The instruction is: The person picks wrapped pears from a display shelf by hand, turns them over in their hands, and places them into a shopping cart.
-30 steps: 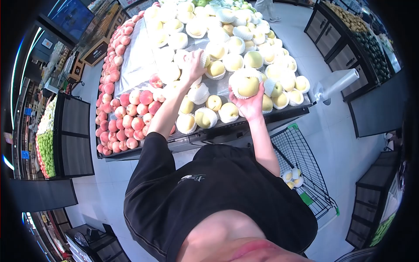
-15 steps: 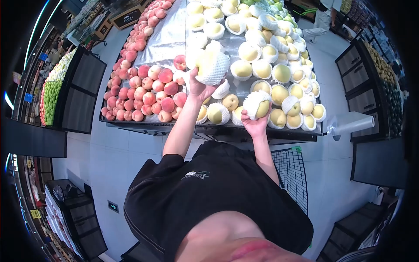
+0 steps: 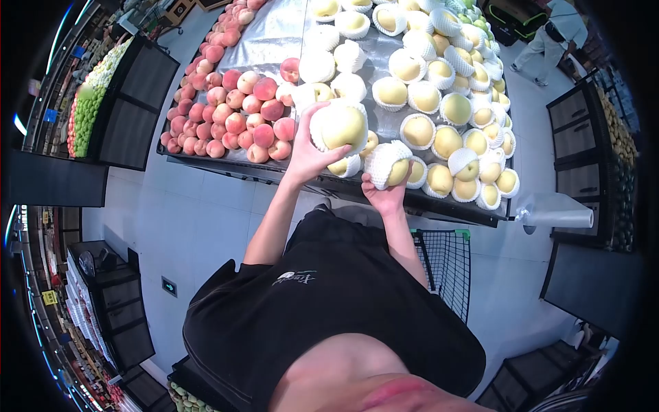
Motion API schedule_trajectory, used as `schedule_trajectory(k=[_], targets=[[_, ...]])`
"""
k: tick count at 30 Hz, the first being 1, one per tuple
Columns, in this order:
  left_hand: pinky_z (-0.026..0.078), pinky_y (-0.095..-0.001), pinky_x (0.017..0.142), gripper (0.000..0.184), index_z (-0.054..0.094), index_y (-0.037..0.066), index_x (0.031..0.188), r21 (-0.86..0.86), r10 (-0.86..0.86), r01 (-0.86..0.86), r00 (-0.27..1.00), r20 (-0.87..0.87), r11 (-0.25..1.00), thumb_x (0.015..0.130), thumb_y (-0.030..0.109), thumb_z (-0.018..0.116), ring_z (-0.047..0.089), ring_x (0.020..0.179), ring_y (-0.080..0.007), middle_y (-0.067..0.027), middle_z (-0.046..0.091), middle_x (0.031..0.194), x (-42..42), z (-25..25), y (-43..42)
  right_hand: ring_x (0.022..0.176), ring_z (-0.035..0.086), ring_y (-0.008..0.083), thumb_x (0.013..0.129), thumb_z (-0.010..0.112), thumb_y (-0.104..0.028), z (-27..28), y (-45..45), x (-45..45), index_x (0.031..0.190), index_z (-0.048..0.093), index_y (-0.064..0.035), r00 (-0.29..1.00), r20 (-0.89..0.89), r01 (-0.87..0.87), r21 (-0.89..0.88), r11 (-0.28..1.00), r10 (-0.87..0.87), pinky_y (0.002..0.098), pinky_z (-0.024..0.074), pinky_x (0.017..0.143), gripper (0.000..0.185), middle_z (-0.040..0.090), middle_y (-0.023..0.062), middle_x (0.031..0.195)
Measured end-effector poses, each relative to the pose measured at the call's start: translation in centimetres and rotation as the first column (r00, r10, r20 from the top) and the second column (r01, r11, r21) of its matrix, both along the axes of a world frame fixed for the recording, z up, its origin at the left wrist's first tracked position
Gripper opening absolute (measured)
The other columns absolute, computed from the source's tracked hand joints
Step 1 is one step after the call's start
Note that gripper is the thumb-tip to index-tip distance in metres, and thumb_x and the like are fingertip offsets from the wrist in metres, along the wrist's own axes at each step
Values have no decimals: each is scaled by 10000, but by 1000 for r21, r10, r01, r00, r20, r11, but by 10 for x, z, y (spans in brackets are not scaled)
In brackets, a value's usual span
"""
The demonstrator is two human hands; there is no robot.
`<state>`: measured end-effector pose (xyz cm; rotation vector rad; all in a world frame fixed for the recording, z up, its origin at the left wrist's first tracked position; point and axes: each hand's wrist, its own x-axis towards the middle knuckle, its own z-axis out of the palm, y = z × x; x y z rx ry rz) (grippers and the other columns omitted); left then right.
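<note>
My left hand is closed round a large pale yellow fruit in a white foam net, held above the front of the display. To its right and slightly lower, my right hand grips a smaller yellow fruit, also in a foam net. The two fruits are close together. Beneath and beyond them, netted yellow fruits lie in loose rows on the display. Red and pink peaches are piled to the left of my left hand.
A black-framed display stand spans the front. Below its right part is a wire cart with green corners. A roll of clear bags sticks out at the stand's right corner. A person stands at the back right.
My left hand has gone from reaching among the netted fruits to holding one, now nearer my body. My right hand still holds its fruit, moved closer to the left. The view has shifted.
</note>
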<state>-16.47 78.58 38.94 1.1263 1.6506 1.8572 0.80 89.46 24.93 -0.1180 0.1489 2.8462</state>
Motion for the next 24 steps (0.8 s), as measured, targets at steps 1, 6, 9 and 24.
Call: schedule_trajectory(k=[1,6,9,24], targets=[[417,-394,1067,871,415,56,1393,-39,38,-43,992,-118,998,669,156,889,473,1267,-241,-123,465,1324,4,3,-4,899,605,320,786,527,-835,-1,-3,0,1312,568,-151,999,33,8,3,1000,-8,337,492,681,863,634,89,1202],[385,-409,1090,858,439,61,1350,-39,91,-120,896,-435,992,633,144,903,434,1281,-270,-133,438,1313,5,5,-24,1290,469,403,730,641,-778,-7,-15,-9,1521,314,-189,993,-86,85,70,994,-79,458,546,902,1038,438,121,1470],[401,-430,1081,864,451,86,1340,32,108,-104,895,-432,994,606,107,907,443,1296,-307,-156,437,1347,2,4,-38,1282,468,404,746,653,-757,-12,-20,-12,1513,332,-186,990,-97,106,91,990,-98,452,548,892,1009,441,118,1466],[469,-546,1009,689,564,206,1263,439,382,-44,578,-721,897,652,-6,804,504,1239,-428,-174,479,1353,-67,-3,-121,1271,461,390,849,653,-650,14,-110,-53,1498,361,-204,996,19,77,193,978,-82,449,539,912,840,436,122,1455]])
